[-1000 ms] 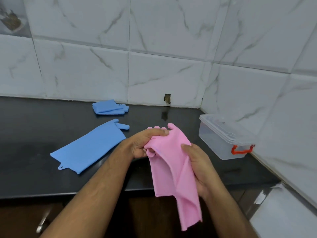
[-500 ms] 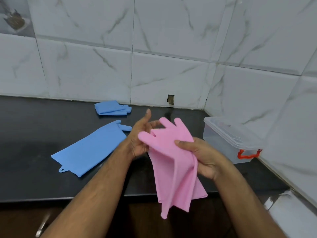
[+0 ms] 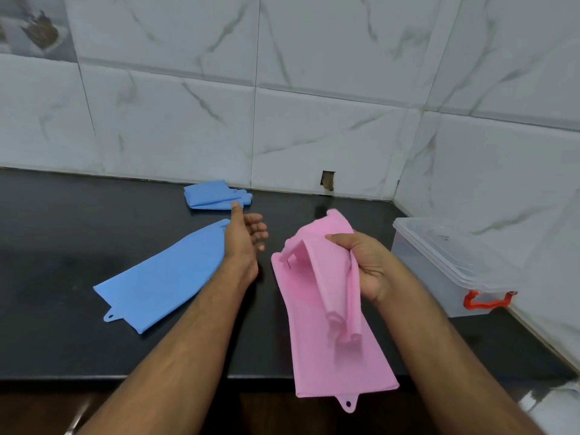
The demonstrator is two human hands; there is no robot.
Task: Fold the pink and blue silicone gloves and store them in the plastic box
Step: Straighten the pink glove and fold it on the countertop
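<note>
My right hand [image 3: 365, 265] grips a pink silicone glove [image 3: 326, 312] near its finger end; the glove hangs down over the counter's front edge, with a second pink layer folded over it. My left hand [image 3: 248, 237] is apart from the pink glove, fingers relaxed, holding nothing, above the finger end of a flat blue glove [image 3: 163, 277]. A folded blue glove [image 3: 213, 196] lies near the back wall. The clear plastic box [image 3: 452, 271], lid on and red latch at its front, stands at the right against the wall.
The black counter [image 3: 62, 233] runs along white marble-look tiled walls that meet in a corner behind the box. A small hole [image 3: 328, 179] shows in the back wall. The counter's front edge [image 3: 157, 376] lies below my forearms.
My left hand has let go of the pink glove and moved left. My right hand now holds it alone, and the glove has dropped lower and hangs longer.
</note>
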